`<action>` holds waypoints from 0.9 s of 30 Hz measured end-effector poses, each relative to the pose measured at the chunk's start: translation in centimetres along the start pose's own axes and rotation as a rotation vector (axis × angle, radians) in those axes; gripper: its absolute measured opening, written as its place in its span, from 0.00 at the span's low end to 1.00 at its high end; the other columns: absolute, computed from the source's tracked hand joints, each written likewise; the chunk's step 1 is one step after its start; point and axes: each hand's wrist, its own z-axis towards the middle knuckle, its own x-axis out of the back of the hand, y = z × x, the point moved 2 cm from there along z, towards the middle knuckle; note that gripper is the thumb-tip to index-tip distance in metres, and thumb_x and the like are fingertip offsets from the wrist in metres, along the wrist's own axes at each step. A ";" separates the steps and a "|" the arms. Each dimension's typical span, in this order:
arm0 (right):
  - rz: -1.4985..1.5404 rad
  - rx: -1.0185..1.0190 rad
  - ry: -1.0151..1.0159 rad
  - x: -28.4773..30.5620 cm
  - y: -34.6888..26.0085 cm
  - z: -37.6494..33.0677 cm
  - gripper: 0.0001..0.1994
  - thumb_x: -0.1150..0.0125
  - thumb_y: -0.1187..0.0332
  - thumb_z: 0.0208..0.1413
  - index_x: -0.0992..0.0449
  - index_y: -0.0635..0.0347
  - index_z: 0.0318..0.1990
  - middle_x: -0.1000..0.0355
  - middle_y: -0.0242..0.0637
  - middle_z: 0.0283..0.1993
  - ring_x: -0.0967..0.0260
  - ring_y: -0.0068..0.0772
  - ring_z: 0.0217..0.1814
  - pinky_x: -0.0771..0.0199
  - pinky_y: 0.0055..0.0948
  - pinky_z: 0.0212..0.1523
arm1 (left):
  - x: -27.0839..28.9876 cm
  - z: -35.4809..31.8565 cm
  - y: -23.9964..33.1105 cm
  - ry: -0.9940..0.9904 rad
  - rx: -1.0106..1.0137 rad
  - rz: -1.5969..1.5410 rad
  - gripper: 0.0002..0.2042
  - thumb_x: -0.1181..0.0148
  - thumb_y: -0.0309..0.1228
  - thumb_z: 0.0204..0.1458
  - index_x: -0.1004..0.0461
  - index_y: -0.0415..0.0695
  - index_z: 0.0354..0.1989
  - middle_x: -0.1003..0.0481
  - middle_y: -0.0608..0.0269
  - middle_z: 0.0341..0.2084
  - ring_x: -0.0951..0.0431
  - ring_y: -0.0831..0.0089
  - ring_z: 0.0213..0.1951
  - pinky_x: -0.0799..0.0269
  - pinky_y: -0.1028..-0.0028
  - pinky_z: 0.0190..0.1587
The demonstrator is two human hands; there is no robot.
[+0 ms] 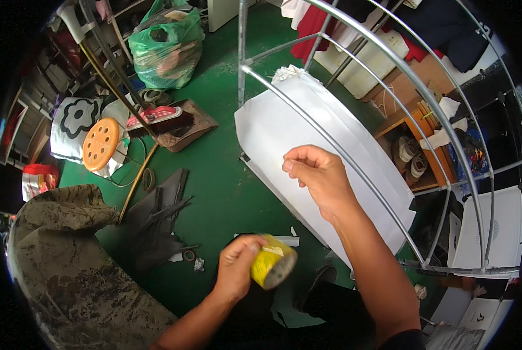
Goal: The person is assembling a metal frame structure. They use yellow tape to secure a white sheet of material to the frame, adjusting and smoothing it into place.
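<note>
My left hand [236,267] is closed on a wide roll of yellow tape [264,263], slightly blurred, with its hollow core facing the lower right. Higher up, my right hand [319,178] pinches thumb and forefinger together; whether anything thin is between them cannot be made out. Below that hand lies a large white sheet [272,125], folded in layers. A grey metal tube frame [307,111] curves over and around the sheet, and its near bar passes just right of my right hand.
Camouflage cloth [68,262] covers something at the left. On the green floor [214,198] are dark scraps [156,227] and a dustpan [185,128] with a red-and-black brush [156,119]. A round orange stool top [101,144] and a green plastic bag [167,49] stand beyond. Shoes [412,160] sit in a wooden rack.
</note>
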 end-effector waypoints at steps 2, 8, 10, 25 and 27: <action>-0.066 0.031 -0.002 -0.8 0.4 1.4 0.07 0.34 0.74 0.57 0.20 0.66 0.41 0.22 0.29 0.34 0.30 0.18 0.34 0.28 0.22 0.38 | 1.1 1.1 0.8 0.113 -0.092 0.007 0.09 0.47 0.28 0.66 0.22 0.38 0.46 0.22 0.64 0.42 0.24 0.77 0.43 0.29 0.75 0.50; -0.491 0.352 -0.053 -2.0 0.5 4.8 0.08 0.36 0.75 0.58 0.20 0.63 0.44 0.20 0.36 0.35 0.25 0.23 0.36 0.26 0.24 0.41 | 4.1 5.1 2.6 0.357 -0.252 -0.013 0.16 0.49 0.26 0.65 0.34 0.40 0.61 0.27 0.62 0.46 0.26 0.77 0.48 0.30 0.74 0.51; -0.631 0.494 -0.067 -1.7 0.7 5.9 0.11 0.38 0.76 0.58 0.22 0.61 0.48 0.21 0.37 0.35 0.25 0.29 0.36 0.26 0.29 0.42 | 3.6 7.1 2.8 0.383 -0.315 -0.095 0.20 0.49 0.25 0.65 0.39 0.40 0.65 0.28 0.60 0.48 0.27 0.75 0.49 0.29 0.72 0.51; -1.140 0.922 -0.286 -4.7 0.1 10.8 0.10 0.42 0.74 0.57 0.27 0.51 0.46 0.28 0.42 0.33 0.27 0.48 0.39 0.26 0.45 0.39 | 3.1 21.4 2.4 0.594 -0.443 0.048 0.35 0.37 0.20 0.53 0.47 0.39 0.69 0.31 0.50 0.53 0.26 0.65 0.51 0.28 0.68 0.53; -1.136 0.954 -0.291 -4.7 0.1 11.2 0.09 0.41 0.74 0.57 0.27 0.52 0.45 0.28 0.42 0.32 0.27 0.49 0.38 0.26 0.45 0.39 | 3.4 21.9 1.7 0.529 -0.482 0.061 0.35 0.36 0.20 0.53 0.47 0.38 0.69 0.31 0.51 0.52 0.27 0.66 0.51 0.28 0.69 0.53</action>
